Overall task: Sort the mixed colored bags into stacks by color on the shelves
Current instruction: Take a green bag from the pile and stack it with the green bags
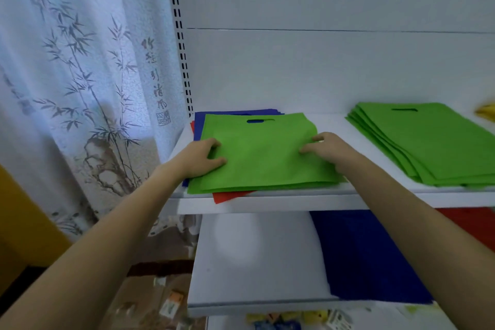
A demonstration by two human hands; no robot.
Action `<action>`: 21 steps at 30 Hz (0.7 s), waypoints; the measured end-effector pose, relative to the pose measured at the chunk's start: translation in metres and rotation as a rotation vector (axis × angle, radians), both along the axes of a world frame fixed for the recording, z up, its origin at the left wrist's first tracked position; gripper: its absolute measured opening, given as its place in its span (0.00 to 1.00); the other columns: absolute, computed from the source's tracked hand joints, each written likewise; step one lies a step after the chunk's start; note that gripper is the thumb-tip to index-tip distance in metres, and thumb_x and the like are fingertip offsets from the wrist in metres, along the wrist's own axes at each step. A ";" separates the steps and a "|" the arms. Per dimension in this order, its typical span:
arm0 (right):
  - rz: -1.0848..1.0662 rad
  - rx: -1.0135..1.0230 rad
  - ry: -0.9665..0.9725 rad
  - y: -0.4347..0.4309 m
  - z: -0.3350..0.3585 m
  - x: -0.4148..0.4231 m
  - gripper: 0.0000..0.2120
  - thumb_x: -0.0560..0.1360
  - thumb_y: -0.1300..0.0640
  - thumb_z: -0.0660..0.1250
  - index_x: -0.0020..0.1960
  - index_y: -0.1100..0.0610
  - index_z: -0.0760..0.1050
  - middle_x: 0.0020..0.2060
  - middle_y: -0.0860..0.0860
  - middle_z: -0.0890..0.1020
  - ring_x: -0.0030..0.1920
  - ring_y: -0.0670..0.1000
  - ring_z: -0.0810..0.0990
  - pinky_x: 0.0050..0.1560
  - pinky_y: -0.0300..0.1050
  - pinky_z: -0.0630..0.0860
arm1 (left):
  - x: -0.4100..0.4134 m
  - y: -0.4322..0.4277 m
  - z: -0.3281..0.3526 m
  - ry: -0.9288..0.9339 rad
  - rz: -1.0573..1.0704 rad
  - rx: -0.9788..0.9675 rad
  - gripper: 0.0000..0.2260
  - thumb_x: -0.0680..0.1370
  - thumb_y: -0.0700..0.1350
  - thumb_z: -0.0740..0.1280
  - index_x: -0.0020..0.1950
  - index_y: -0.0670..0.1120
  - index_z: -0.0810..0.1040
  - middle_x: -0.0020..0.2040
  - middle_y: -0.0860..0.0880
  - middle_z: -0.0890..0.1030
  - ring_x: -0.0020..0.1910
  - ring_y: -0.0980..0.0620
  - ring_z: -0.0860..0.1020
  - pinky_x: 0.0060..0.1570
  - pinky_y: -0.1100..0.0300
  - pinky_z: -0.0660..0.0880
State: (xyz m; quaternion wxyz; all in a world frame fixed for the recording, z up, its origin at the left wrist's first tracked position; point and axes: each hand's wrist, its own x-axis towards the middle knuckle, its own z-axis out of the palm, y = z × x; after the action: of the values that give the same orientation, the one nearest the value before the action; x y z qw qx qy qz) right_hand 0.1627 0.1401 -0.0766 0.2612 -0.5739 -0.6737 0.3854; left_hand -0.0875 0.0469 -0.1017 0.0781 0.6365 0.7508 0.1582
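Your left hand [203, 158] and right hand [328, 149] each pinch a side edge of the top green bag [262, 158], which lies on the mixed pile at the left of the white upper shelf [294, 203]. Risk: lifting may drag the overhanging red bag [230, 195] off the front. The sorted green stack [428, 142] sits to the right; a bamboo-print curtain [80, 75] hangs to the left.

Only writing I saw: one vertical column of brush calligraphy [156, 75] printed on the bamboo curtain [67, 61], near its right edge. The characters looked Chinese but were too blurred for me to read any. A square seal stamp [163, 118] sat just below the column, also illegible. Small packets [171, 305] low in view carried labels. Couldn't read those either.
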 end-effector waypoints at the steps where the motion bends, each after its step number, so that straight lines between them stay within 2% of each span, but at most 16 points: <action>1: -0.020 -0.029 0.036 -0.002 0.001 0.001 0.24 0.72 0.59 0.69 0.64 0.64 0.68 0.62 0.60 0.73 0.60 0.58 0.72 0.57 0.46 0.69 | 0.000 -0.001 -0.001 -0.010 -0.003 0.005 0.25 0.77 0.51 0.64 0.70 0.42 0.64 0.67 0.43 0.71 0.64 0.45 0.71 0.61 0.58 0.66; 3: -0.082 -0.098 0.116 -0.003 0.003 0.004 0.21 0.72 0.59 0.69 0.62 0.65 0.71 0.60 0.60 0.74 0.56 0.58 0.73 0.60 0.50 0.70 | 0.000 -0.002 -0.001 -0.031 -0.020 0.009 0.26 0.77 0.51 0.64 0.71 0.43 0.62 0.68 0.43 0.70 0.65 0.46 0.70 0.63 0.57 0.66; 7: -0.147 -0.214 0.170 -0.002 0.007 0.014 0.13 0.72 0.62 0.67 0.55 0.62 0.72 0.58 0.63 0.76 0.56 0.61 0.76 0.62 0.58 0.72 | 0.003 -0.002 0.005 -0.157 -0.077 0.048 0.26 0.77 0.47 0.64 0.72 0.44 0.61 0.69 0.44 0.69 0.64 0.47 0.72 0.65 0.55 0.68; 8: -0.138 -0.212 0.161 -0.002 0.007 0.016 0.14 0.72 0.64 0.66 0.57 0.62 0.72 0.57 0.64 0.76 0.56 0.62 0.76 0.61 0.59 0.72 | 0.003 -0.002 0.006 -0.188 -0.077 0.060 0.25 0.77 0.46 0.64 0.72 0.44 0.61 0.70 0.44 0.69 0.64 0.47 0.72 0.64 0.56 0.68; 11: -0.122 -0.171 0.130 -0.002 0.004 0.023 0.27 0.71 0.69 0.66 0.68 0.60 0.66 0.61 0.64 0.74 0.57 0.64 0.76 0.60 0.60 0.73 | -0.001 -0.002 0.007 -0.242 -0.023 0.115 0.23 0.78 0.42 0.62 0.72 0.43 0.61 0.69 0.43 0.69 0.63 0.46 0.72 0.60 0.58 0.68; 13: -0.119 -0.171 0.108 -0.003 0.003 0.028 0.30 0.70 0.69 0.67 0.70 0.59 0.63 0.62 0.64 0.72 0.58 0.64 0.75 0.59 0.60 0.73 | -0.006 -0.001 0.007 -0.218 0.028 0.131 0.22 0.78 0.41 0.61 0.72 0.42 0.61 0.69 0.42 0.69 0.63 0.45 0.72 0.60 0.57 0.67; 18: -0.112 -0.124 0.055 -0.007 0.000 0.033 0.31 0.72 0.63 0.68 0.72 0.60 0.60 0.66 0.63 0.69 0.61 0.63 0.73 0.61 0.55 0.72 | -0.002 0.003 0.004 -0.105 0.070 0.042 0.22 0.79 0.45 0.61 0.71 0.41 0.61 0.66 0.40 0.73 0.64 0.42 0.71 0.62 0.55 0.66; 21: -0.096 -0.098 0.044 -0.009 0.000 0.027 0.30 0.73 0.62 0.67 0.72 0.59 0.59 0.66 0.62 0.69 0.60 0.62 0.74 0.60 0.55 0.73 | 0.004 0.007 0.005 -0.109 0.072 0.058 0.21 0.79 0.44 0.59 0.70 0.41 0.63 0.63 0.39 0.75 0.64 0.41 0.70 0.61 0.55 0.67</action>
State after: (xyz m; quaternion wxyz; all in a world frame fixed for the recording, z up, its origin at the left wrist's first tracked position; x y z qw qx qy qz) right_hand 0.1892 0.1315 -0.0769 0.2659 -0.6088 -0.6200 0.4175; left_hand -0.0835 0.0542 -0.0965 0.0948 0.6016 0.7630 0.2169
